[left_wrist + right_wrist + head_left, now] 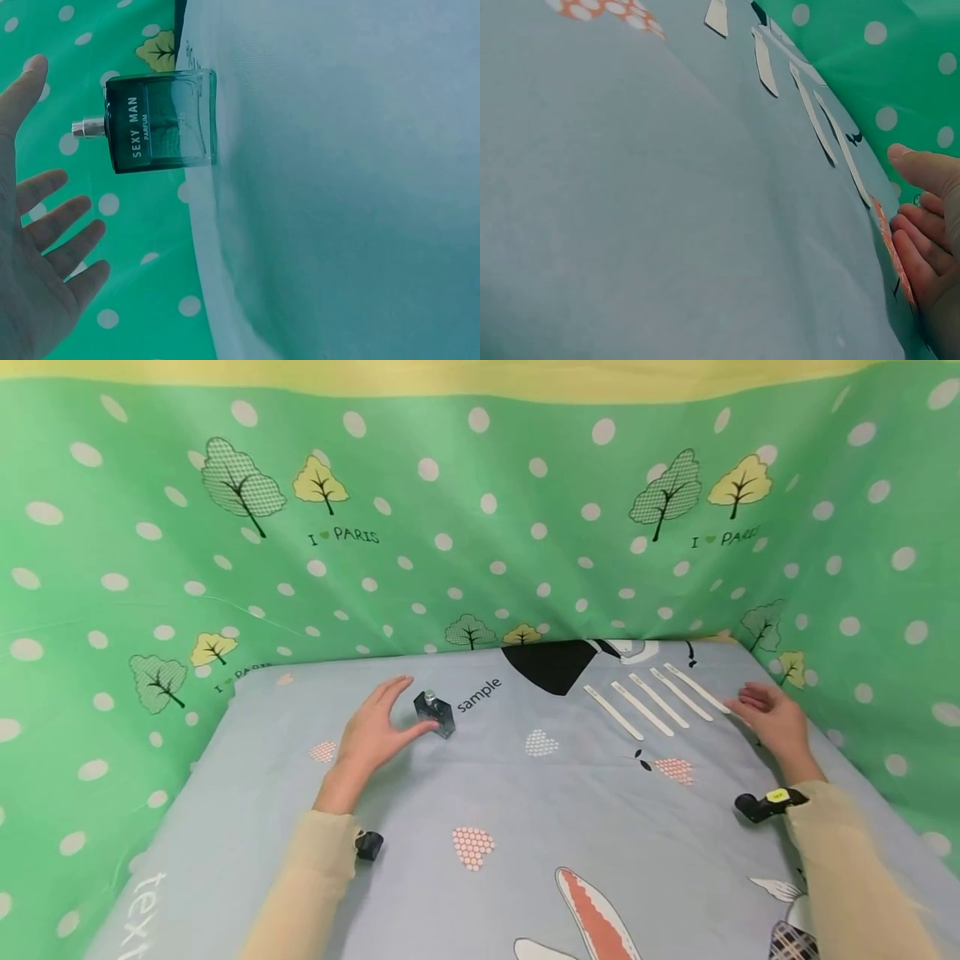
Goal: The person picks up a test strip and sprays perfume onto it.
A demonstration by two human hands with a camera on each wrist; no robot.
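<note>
A dark glass perfume bottle with a silver spray nozzle stands on the grey-blue sheet, its label readable in the left wrist view. My left hand is spread beside it, thumb and fingers apart. In the head view the thumb overlaps the bottle's lower part; in the left wrist view the bottle stands free of the fingers. Several narrow white strips with small print at their far ends lie in a slanted row. My right hand is loosely bent at the near end of the rightmost strip, fingertips right at it.
A patterned sheet with hearts, rabbit ears and lettering covers the surface. Green dotted cloth hangs along the back and both sides. Black wrist cameras sit at the cuffs of beige sleeves.
</note>
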